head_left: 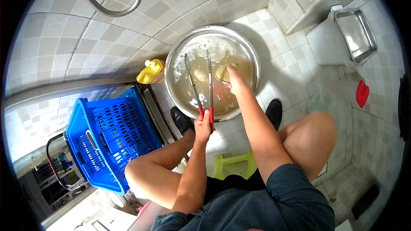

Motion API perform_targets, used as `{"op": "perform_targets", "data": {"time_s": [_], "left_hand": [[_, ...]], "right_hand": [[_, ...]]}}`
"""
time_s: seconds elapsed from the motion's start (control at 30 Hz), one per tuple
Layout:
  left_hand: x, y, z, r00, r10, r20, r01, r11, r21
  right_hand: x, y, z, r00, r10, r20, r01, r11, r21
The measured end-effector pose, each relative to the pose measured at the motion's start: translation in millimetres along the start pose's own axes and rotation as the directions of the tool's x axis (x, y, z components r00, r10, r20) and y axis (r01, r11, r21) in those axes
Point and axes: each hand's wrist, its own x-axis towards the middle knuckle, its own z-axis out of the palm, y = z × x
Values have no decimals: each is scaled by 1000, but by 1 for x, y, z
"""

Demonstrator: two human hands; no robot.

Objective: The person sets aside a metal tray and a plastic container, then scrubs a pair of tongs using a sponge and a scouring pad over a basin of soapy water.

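A wide metal basin (170, 85) of cloudy, foamy water stands on the floor between my feet. My left hand (203, 127) is closed round the red handles of a pair of metal tongs (210, 83), whose two long arms are spread apart over the water. At the basin's right side, my right hand (233, 79) grips a yellowish rounded thing (222, 73); its kind is hard to make out. A pale round shape (200, 74) and a blurred reddish patch show in the water between the tongs and my right hand.
Left of the basin stand a yellow bottle (150, 72) and a blue perforated crate (111, 141). A green stool (234, 162) is beneath me. A metal tray (355, 34) tops a white bin at right, near a red object (362, 94). A shower hose (107, 13) hangs above.
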Motion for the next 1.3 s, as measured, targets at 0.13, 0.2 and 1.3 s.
{"op": "perform_targets", "data": {"time_s": [0.13, 0.2, 1.3], "left_hand": [[6, -4, -1, 992, 92, -81, -97, 993, -61], [8, -5, -1, 989, 91, -113, -108, 983, -150], [-57, 30, 27, 961, 269, 63, -251, 752, 610]], "right_hand": [[-1, 22, -15, 990, -28, -137, -11, 961, -276], [1, 32, -20, 975, -121, -185, 48, 933, -356], [25, -38, 0, 644, -750, 149, 450, 214, -867]]}}
